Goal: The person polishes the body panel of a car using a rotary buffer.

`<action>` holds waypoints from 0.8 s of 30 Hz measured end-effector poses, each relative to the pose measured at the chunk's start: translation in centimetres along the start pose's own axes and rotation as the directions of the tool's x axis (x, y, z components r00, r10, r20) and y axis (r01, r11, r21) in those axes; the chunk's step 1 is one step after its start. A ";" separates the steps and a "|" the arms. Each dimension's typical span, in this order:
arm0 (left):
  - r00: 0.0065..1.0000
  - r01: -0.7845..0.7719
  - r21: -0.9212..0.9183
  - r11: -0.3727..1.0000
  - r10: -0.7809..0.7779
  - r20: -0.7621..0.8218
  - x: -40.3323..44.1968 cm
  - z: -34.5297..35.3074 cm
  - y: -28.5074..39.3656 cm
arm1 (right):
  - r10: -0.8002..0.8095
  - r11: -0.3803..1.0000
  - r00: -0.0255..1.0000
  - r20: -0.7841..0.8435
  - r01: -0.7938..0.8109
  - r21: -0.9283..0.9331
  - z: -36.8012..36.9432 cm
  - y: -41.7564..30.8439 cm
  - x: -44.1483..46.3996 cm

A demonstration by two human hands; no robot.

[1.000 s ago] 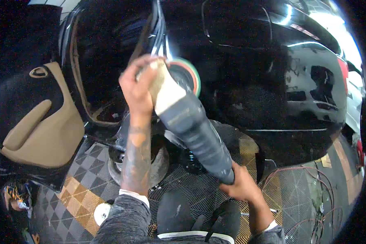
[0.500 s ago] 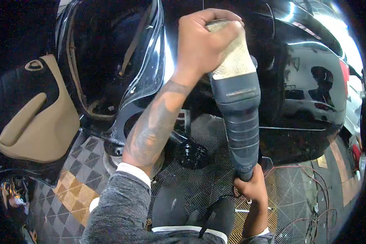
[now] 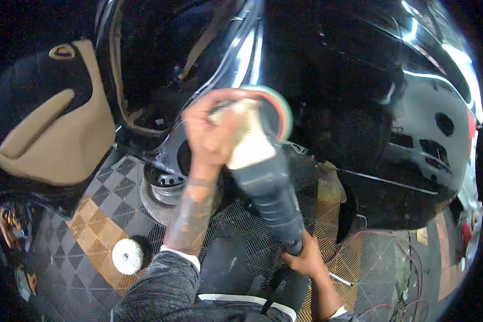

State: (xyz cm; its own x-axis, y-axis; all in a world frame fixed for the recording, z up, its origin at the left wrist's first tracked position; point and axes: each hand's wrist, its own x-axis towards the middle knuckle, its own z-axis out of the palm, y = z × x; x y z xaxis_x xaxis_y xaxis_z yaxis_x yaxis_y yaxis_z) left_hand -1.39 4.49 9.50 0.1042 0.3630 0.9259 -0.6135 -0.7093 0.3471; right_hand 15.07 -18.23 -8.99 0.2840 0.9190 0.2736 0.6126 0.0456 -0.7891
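Note:
A car polisher (image 3: pixel 265 188) with a dark ribbed body and a cream-coloured head is in both my hands, blurred by motion. My left hand (image 3: pixel 212 129) wraps over its head, fingers curled round the top. Lower right, my right hand (image 3: pixel 308 257) grips the rear end of the body. The round pad (image 3: pixel 285 115), with green and orange edges, shows beyond the head. It is beside the glossy black car panel (image 3: pixel 327 91); whether it touches the paint I cannot tell.
An open door with a tan trim panel (image 3: pixel 86 139) stands at the left. A wheel (image 3: pixel 163 196) lies below the car body. On the tiled floor (image 3: pixel 104 185) sits a white fluffy pad (image 3: pixel 127 256). Red hose (image 3: pixel 413 252) runs along the floor at right.
Both hands have moved the polisher down and to the left, and its head has turned, so the green and orange pad edge now shows. The camera view has shifted too.

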 end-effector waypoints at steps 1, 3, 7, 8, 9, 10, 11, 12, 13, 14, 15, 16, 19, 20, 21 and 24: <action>0.998 -0.014 0.091 0.996 0.009 0.057 0.0 1.3 0.6 | -0.010 1.000 1.000 0.025 0.011 -0.015 0.6 1.4 -0.8; 0.995 -0.044 0.012 0.999 0.043 0.087 -0.1 4.0 0.4 | 0.054 0.998 0.997 -0.055 -0.052 0.026 1.8 4.1 -2.2; 0.980 -0.056 -0.038 0.998 0.062 0.190 -0.4 5.0 0.8 | 0.176 0.983 0.979 -0.107 -0.168 0.079 2.8 4.2 -2.9; 0.982 -0.056 -0.034 0.998 0.061 0.180 -0.4 4.5 0.7 | 0.174 0.983 0.980 -0.099 -0.168 0.072 2.9 4.9 -2.8; 0.984 -0.081 -0.030 0.996 0.085 0.155 -0.6 3.8 0.3 | 0.147 0.989 0.979 -0.142 -0.149 -0.005 3.2 5.5 -2.6; 0.985 -0.107 -0.026 0.994 0.109 0.133 -0.7 3.0 0.1 | 0.116 0.988 0.976 -0.186 -0.133 -0.080 3.6 5.9 -2.4; 0.990 -0.083 -0.026 0.996 0.085 0.111 -0.9 2.1 -0.1 | 0.116 0.988 0.976 -0.184 -0.132 -0.078 3.6 6.2 -2.0; 0.995 -0.053 -0.012 0.999 0.054 0.087 -1.3 1.0 0.0 | 0.097 0.994 0.992 -0.081 -0.100 -0.036 3.3 4.9 -1.1; 0.998 -0.028 0.003 1.000 0.028 0.055 -1.7 -0.1 0.0 | 0.074 0.997 0.997 0.020 -0.075 0.009 3.2 3.8 -0.2; 1.000 -0.004 0.014 1.000 0.004 0.026 -2.0 -1.4 0.0 | 0.077 0.997 0.997 0.015 -0.077 0.012 3.4 3.3 0.7; 1.000 -0.026 0.033 0.999 0.026 -0.012 -2.3 -2.6 0.1 | 0.066 0.997 0.997 0.044 -0.064 -0.034 3.7 2.7 1.5; 0.998 -0.042 0.050 0.998 0.045 -0.051 -2.8 -3.9 0.1 | 0.062 0.995 0.995 0.074 -0.056 -0.082 3.9 2.2 2.0; 0.978 -0.033 0.050 0.998 0.043 -0.202 -5.1 -9.1 -1.6 | -0.052 0.987 0.995 0.087 0.065 -0.145 4.9 0.9 4.7; 0.969 -0.035 0.046 0.998 0.045 -0.242 -5.9 -10.7 -1.9 | -0.054 0.977 0.987 0.152 0.084 -0.197 4.8 0.3 5.3; 0.962 -0.052 0.037 0.998 0.060 -0.266 -6.6 -12.1 -2.5 | -0.079 0.973 0.978 0.193 0.118 -0.199 5.2 1.2 6.0; 0.950 -0.053 0.002 0.999 0.051 -0.307 -7.8 -13.3 -3.1 | -0.105 0.968 0.974 0.198 0.146 -0.205 5.8 1.6 6.2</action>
State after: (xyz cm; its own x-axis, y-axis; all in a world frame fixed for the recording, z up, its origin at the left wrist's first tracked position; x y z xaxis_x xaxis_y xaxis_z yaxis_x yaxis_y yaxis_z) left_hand -10.68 11.88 -0.73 -0.1723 0.4943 0.8521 -0.6168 -0.7285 0.2979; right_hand 13.50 -10.18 -11.77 0.0660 0.9684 0.2406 0.7853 0.0983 -0.6112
